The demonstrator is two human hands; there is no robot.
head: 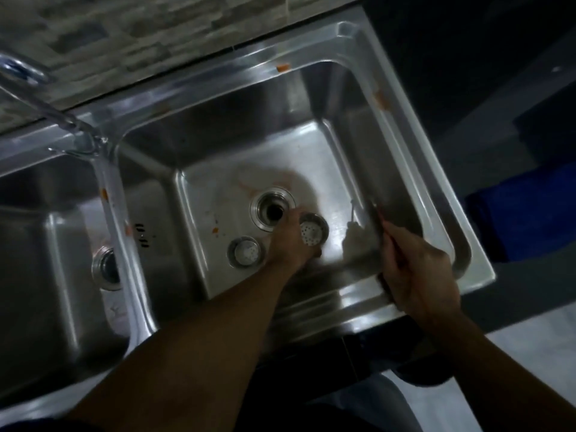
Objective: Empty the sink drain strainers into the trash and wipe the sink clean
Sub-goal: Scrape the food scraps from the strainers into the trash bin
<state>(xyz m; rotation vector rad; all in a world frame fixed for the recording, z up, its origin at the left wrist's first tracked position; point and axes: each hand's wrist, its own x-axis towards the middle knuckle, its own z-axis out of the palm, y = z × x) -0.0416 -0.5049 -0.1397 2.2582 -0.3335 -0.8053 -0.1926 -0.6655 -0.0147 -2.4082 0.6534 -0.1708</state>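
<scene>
A dim kitchen: I look down on a double-basin stainless steel sink [402, 145] set against a grey stone-tile wall [103, 32]. My landmark is the open round drain hole [273, 208] in the right basin. Just right of it, my left hand [291, 241] grips a perforated round metal strainer [313, 233]. A second round metal strainer [245, 252] sits on the basin floor just below-left of the drain. Further right, my right hand [417, 275] is closed around a thin dark object I cannot identify. Orange food scraps [215, 229] dot the floor left of the drain.
</scene>
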